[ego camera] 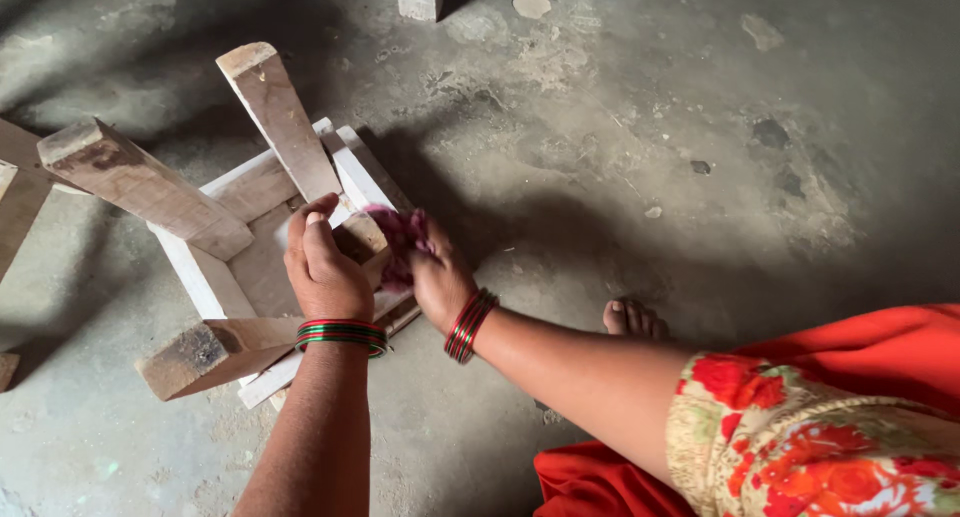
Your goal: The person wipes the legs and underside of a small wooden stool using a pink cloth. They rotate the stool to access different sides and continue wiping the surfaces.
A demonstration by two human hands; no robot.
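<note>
Concrete floor [620, 127], upturned wooden stool [250, 267], left hand [325, 267] steadying, right hand [440, 282] rubbing pink cloth [400, 232]

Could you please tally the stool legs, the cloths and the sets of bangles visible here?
Wooden stool legs sticking up: 4 (one beside the left hand)
Pink cloth in the right hand: 1
Red and green bangle sets: 2
Total: 7

Home yard: bare concrete floor [620, 127]
</note>
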